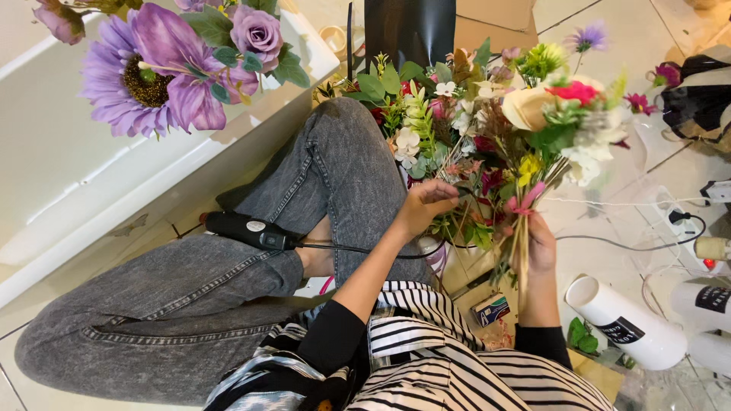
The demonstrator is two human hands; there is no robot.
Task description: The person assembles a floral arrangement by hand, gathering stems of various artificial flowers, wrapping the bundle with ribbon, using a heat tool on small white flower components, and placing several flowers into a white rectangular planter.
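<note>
Down on the floor, a person sits with legs crossed in grey jeans. The right hand is closed tight around the stems of a big bunch of flowers. It holds the bunch up over the floor, just in front of the knees. The left hand is up at the flowers too, and its fingers pinch something thin among the stems. What that thin thing is, I cannot tell.

A black tool with a cord lies on the person's leg. No hand is touching it. A white tube lies on the floor near the right arm. A white power strip sits on the floor toward the right edge, with a plug in it. Big purple flowers hang near the top left corner, close to the camera, in front of a white ledge.
</note>
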